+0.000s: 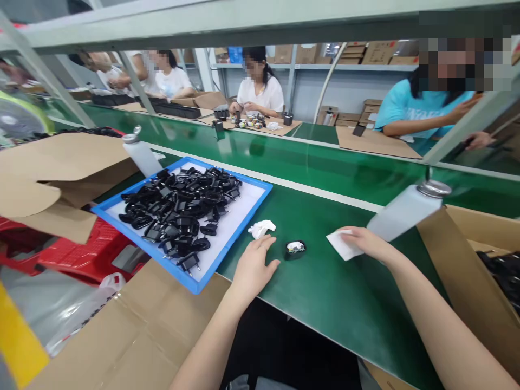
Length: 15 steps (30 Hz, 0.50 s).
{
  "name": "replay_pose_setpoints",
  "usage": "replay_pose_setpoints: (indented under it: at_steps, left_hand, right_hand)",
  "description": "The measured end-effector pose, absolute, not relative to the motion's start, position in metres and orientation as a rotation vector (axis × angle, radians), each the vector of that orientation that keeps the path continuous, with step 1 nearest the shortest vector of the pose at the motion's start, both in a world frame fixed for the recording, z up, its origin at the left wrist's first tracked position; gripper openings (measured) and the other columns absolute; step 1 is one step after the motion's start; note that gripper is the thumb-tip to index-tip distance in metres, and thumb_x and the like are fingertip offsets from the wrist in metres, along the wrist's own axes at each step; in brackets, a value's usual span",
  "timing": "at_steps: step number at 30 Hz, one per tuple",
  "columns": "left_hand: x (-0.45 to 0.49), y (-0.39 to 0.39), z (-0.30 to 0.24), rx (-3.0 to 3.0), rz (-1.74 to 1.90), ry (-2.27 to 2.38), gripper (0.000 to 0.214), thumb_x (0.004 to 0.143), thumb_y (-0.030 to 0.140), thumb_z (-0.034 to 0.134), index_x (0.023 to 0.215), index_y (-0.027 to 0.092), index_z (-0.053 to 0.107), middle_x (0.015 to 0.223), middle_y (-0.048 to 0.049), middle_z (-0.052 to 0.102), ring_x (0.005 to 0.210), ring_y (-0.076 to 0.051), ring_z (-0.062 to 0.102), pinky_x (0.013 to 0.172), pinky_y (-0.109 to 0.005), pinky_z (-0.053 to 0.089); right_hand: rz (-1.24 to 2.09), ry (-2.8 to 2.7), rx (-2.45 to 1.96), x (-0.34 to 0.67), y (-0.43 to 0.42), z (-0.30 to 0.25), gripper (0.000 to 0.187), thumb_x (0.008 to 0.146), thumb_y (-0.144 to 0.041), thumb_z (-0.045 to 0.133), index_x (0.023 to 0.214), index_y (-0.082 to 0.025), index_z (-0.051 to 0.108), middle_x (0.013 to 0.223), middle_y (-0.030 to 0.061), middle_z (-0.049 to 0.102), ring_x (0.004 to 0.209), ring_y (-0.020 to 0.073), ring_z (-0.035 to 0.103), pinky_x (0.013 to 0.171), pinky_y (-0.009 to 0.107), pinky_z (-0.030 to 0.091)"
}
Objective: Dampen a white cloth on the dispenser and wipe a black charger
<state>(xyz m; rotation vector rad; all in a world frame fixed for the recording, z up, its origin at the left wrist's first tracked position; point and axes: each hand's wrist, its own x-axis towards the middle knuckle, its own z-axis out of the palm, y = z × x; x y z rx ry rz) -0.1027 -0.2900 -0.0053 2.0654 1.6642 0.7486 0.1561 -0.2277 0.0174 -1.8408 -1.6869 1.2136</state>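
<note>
Reach step. Left hand open, empty, flat on bench near front edge, just beside black adapter. Right hand on white wipe, gripped or only pressed, couldn't tell. Lifting adapter would need left fingers closing round it.

Left hand lies flat, palm down, fingers loosely extended — right hand likewise palm down, fingers forward.

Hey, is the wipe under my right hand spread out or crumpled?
Spread: the wipe lies flat on the belt, right hand resting on it.
</note>
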Motion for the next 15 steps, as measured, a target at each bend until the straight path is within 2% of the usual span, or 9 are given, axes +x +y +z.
replay_pose_setpoints:
  at_steps: [3, 7, 12, 15]
  left_hand:
    - [-0.145, -0.297, 0.009, 2.022, 0.825, 2.059, 0.028, 0.069, 0.023, 0.048, 0.097, 0.019, 0.051, 0.103, -0.0020, 0.049, 0.095, -0.017, 0.043, 0.084, -0.028, 0.033]
    - [-0.192, -0.295, 0.019, 1.891, 0.729, 2.593, 0.025, 0.071, 0.023, 0.044, 0.093, 0.019, 0.054, 0.096, -0.0035, 0.051, 0.088, -0.021, 0.043, 0.078, -0.031, 0.036]
    - [-0.210, -0.270, 0.017, 2.055, 0.238, 2.573, 0.027, 0.070, 0.018, 0.043, 0.094, 0.023, 0.055, 0.097, -0.0034, 0.050, 0.085, -0.023, 0.043, 0.067, -0.031, 0.039]
    - [-0.213, -0.261, 0.018, 2.048, 0.184, 2.525, 0.020, 0.070, 0.019, 0.044, 0.083, 0.021, 0.059, 0.092, -0.0036, 0.053, 0.083, -0.024, 0.044, 0.062, -0.031, 0.040]
  right_hand:
    - [0.794, -1.844, -2.032, 0.162, -0.218, 0.012, 0.028, 0.066, -0.021, 0.043, 0.092, -0.012, 0.051, 0.077, 0.0080, 0.054, 0.064, 0.0207, 0.052, 0.055, 0.029, 0.042]
    - [0.399, -1.934, -2.007, 0.169, -0.210, 0.001, 0.039, 0.064, -0.028, 0.039, 0.097, -0.009, 0.047, 0.095, 0.0138, 0.049, 0.078, 0.0266, 0.049, 0.063, 0.036, 0.043]
    - [0.233, -2.049, -1.817, 0.167, -0.213, -0.005, 0.043, 0.066, -0.039, 0.029, 0.094, -0.012, 0.048, 0.101, 0.0119, 0.045, 0.087, 0.0274, 0.045, 0.070, 0.039, 0.040]
    - [0.215, -2.110, -1.628, 0.160, -0.221, -0.002, 0.039, 0.068, -0.041, 0.027, 0.087, -0.016, 0.050, 0.098, 0.0092, 0.048, 0.091, 0.0262, 0.043, 0.077, 0.039, 0.037]
